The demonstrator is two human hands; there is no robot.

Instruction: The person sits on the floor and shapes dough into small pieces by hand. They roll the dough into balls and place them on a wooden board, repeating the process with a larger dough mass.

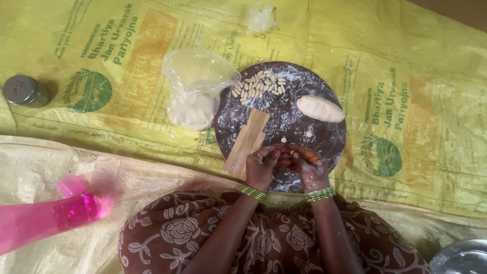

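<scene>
While our left hand (261, 165) and right hand (309, 166) meet at six o'clock on the round, flour-dusted dark board (324, 137), their fingers close together on a small bit of pale dough (293, 153), apparently rolling it. We judge shaping is in hand; the piece likely calls for a press along the ridged wooden strip (248, 141) beside our left hand. Finished small dough shells (259, 86) lie at twelve o'clock, an oblong dough lump (320, 108) at two, a clear plastic bag of dough (195, 96) at ten, off the board.
</scene>
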